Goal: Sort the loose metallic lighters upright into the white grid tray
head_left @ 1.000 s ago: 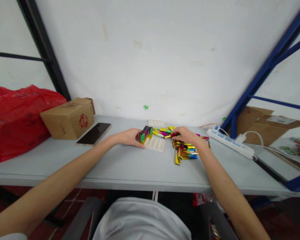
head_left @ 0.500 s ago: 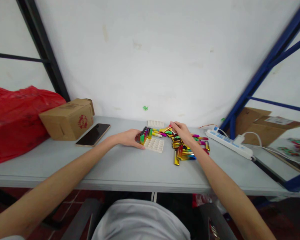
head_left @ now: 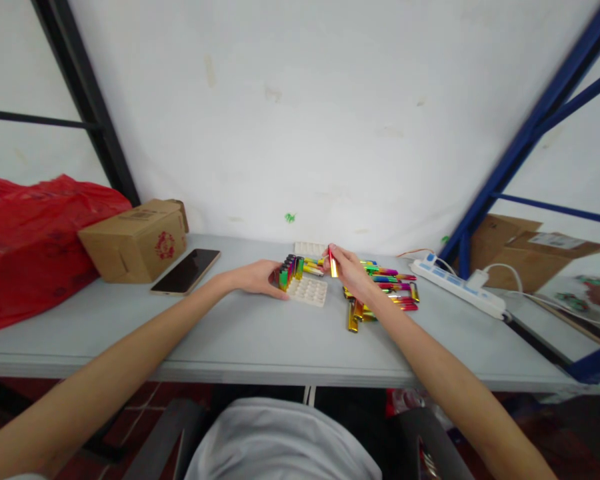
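A white tray with rows of round holes lies on the table in front of me. Several shiny coloured lighters with black tops stand upright along its left side. My left hand is curved around the tray's left edge, thumb at the front corner, holding it; its other fingers are partly hidden behind the lighters. Between the fingertips of my right hand is a red and gold lighter, raised upright to the right of the tray. A loose heap of metallic lighters lies under and beside my right forearm.
Behind stands a second white tray, against the wall. To the left are a phone, a cardboard box and a red plastic bag. A white power strip with cables lies at the right, near a blue frame.
My right hand has moved left from the heap toward the tray, turning the lighter from slanted to upright. The left hand stays at the tray.
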A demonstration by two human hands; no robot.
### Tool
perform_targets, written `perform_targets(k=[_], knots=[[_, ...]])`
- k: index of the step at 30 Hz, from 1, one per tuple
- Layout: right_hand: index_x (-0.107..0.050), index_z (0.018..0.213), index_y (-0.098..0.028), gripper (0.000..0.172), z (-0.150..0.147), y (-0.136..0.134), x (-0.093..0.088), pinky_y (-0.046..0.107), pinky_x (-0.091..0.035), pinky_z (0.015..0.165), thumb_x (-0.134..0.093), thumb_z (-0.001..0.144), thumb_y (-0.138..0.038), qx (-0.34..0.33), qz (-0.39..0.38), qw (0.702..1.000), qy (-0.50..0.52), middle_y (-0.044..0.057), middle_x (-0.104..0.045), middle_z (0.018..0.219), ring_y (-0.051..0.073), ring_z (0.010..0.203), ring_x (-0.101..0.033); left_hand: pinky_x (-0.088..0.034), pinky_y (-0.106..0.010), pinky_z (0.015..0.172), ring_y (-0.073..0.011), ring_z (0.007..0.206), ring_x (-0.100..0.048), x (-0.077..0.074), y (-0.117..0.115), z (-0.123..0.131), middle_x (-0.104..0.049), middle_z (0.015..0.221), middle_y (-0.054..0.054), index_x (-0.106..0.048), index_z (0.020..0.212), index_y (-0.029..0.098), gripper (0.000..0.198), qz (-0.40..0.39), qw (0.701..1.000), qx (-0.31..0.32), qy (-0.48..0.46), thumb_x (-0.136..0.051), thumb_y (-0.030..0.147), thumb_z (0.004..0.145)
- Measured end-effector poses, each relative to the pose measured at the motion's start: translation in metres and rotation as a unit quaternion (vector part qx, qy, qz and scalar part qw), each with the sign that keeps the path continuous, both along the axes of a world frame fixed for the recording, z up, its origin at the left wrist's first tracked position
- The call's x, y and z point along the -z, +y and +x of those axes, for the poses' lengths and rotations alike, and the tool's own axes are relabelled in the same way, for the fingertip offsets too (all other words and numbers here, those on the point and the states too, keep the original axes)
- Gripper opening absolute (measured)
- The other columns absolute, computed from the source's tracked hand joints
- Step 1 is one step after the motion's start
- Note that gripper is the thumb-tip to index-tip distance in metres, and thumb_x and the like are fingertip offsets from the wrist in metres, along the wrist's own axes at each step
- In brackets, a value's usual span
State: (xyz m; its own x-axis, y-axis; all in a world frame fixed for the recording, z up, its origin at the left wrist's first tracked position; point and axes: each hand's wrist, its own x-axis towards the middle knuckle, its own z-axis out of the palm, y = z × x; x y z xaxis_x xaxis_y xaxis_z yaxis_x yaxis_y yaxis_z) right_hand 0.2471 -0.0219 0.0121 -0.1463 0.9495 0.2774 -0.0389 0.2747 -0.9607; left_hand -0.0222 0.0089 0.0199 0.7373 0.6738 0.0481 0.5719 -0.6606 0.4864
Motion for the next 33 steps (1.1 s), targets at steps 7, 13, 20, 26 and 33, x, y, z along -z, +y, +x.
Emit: perform_targets(k=[7,13,20,26,33], knots=[[-0.049,0.09,-0.025,0.05,-0.009,-0.011,-0.001,0.022,-0.034,0.044,-0.056,0.086,-0.075,-0.065,-0.015,0.996,-0.057,-0.009,-0.043,0.06,0.009,0.045,-0.034,-0.048,-0.028,0.074,-0.0239,0.088,-0.065,0.001,0.001,0.0,-0.073,0.104,-0.007,-0.066,0.116,0.015,0.068,-0.004,1.0,0.005,-0.001,-0.077,0.064,0.07],[-0.036,0.063,-0.024,0.063,-0.015,-0.012,0.0,0.023,-0.012,0.041,-0.037,0.088,-0.082,-0.006,-0.099,0.993,-0.072,-0.009,-0.022,0.049,0.008,0.042,-0.014,-0.048,-0.029,0.079,-0.0253,0.094,-0.066,0.001,0.001,0.001,-0.074,0.109,-0.008,-0.066,0.118,0.015,0.069,-0.016,1.0,0.006,-0.011,-0.077,0.063,0.07],[-0.027,0.055,-0.026,0.048,-0.019,-0.011,0.001,0.026,-0.013,0.04,-0.036,0.094,-0.053,0.051,-0.073,0.992,-0.094,-0.006,-0.02,0.044,0.009,0.041,-0.014,-0.047,-0.028,0.075,-0.0251,0.089,-0.066,0.002,0.0,0.001,-0.074,0.103,-0.007,-0.067,0.116,0.014,0.069,-0.008,1.0,-0.003,-0.01,-0.077,0.064,0.069],[-0.029,0.055,-0.025,0.05,-0.017,-0.01,0.002,0.025,-0.011,0.04,-0.037,0.093,-0.056,0.043,-0.068,0.992,-0.092,-0.006,-0.021,0.045,0.008,0.041,-0.013,-0.048,-0.028,0.078,-0.0249,0.092,-0.066,0.001,-0.001,0.001,-0.074,0.107,-0.007,-0.066,0.116,0.015,0.066,-0.011,1.0,0.003,-0.009,-0.078,0.061,0.07],[-0.03,0.057,-0.025,0.058,-0.017,-0.009,0.004,0.024,-0.013,0.04,-0.039,0.092,-0.07,0.016,-0.093,0.993,-0.069,-0.007,-0.022,0.046,0.008,0.042,-0.013,-0.048,-0.028,0.076,-0.0246,0.09,-0.067,0.0,-0.001,0.001,-0.074,0.106,-0.007,-0.066,0.116,0.015,0.067,-0.008,1.0,0.009,-0.007,-0.077,0.063,0.071]])
